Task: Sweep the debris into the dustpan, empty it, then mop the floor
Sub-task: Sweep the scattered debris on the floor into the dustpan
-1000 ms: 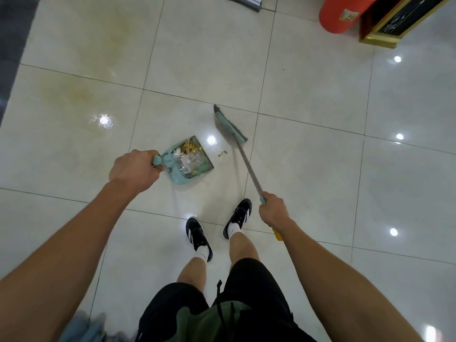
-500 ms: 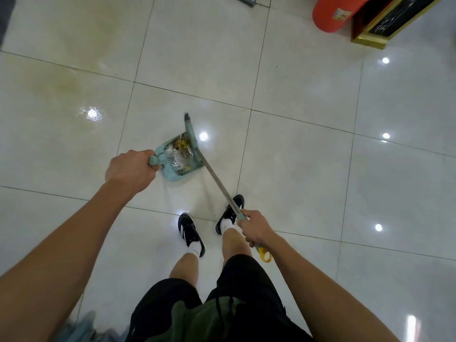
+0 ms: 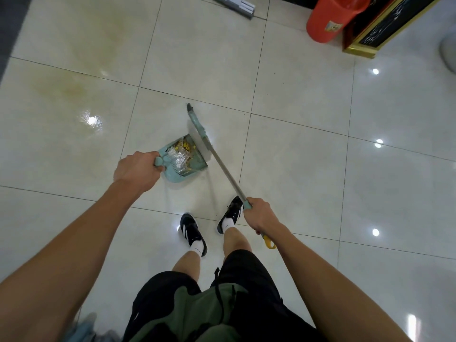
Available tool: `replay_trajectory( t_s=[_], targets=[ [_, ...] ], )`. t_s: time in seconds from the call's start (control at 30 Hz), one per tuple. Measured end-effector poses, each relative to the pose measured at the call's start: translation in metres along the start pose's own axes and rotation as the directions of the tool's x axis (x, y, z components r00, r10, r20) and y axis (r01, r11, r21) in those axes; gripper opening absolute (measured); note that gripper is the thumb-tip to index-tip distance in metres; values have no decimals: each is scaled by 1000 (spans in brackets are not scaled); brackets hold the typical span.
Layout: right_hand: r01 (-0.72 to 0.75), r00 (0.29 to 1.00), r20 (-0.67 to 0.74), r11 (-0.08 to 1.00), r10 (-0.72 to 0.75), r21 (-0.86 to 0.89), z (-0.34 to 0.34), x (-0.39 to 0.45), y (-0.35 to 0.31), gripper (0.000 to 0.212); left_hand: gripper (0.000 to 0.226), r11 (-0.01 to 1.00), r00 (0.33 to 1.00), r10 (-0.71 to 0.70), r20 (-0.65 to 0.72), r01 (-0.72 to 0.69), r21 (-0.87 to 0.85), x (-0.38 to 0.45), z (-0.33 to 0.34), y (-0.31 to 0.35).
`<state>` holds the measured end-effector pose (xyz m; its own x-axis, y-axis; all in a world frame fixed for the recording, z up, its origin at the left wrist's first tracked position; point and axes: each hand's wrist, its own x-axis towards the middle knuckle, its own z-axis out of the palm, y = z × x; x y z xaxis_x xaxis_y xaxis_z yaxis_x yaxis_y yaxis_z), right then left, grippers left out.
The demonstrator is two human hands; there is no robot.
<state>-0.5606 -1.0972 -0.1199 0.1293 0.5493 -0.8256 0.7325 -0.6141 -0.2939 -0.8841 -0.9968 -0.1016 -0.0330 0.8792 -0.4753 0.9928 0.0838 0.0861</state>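
Both hands are occupied: the left hand (image 3: pixel 137 170) grips the light teal plastic dustpan (image 3: pixel 183 160) by its stub handle on the tiled floor, the right hand (image 3: pixel 260 214) holds the stiff metal-shafted broom (image 3: pixel 201 134) at its lip.

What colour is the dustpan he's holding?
Light teal, seen in the head view: the dustpan, gripped by the left hand.

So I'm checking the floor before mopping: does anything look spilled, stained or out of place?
Yes. A yellowish-brown stain spreads over the tiles to the far left of the dustpan, standing out against the pale glossy floor. The debris sits inside the pan, with the broom at its mouth; no loose bits show.
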Motion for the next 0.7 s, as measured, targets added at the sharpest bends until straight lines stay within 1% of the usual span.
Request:
replay_trajectory(
  t_s=[0.13,0.23,0.3,0.43,0.5,0.6,0.7],
  targets=[
    [-4,999,-37,999,2,-55,-1,9,-1,48,17,999,999,-43,14,43,-23,-10,1,-18],
    [-12,999,-49,991,5,-131,2,20,-10,35,17,997,997,-65,30,67,-42,-17,5,-27],
    [-22,999,-27,989,18,-144,9,23,-17,26,17,997,998,-64,29,65,-51,-21,9,-29],
    [-50,992,114,996,58,-72,35,16,-22,26,17,998,999,-48,20,49,-37,-25,17,-29],
    [-68,984,165,997,64,22,44,7,-21,25,19,999,999,-40,13,40,-24,-25,18,-30],
    [-94,984,166,980,64,178,44,-6,-14,26,18,997,999,-50,12,51,-54,-27,14,-33],
    [-102,990,126,960,70,262,30,-18,-9,34,16,995,998,-67,5,67,-79,-28,8,-33]
  ],
)
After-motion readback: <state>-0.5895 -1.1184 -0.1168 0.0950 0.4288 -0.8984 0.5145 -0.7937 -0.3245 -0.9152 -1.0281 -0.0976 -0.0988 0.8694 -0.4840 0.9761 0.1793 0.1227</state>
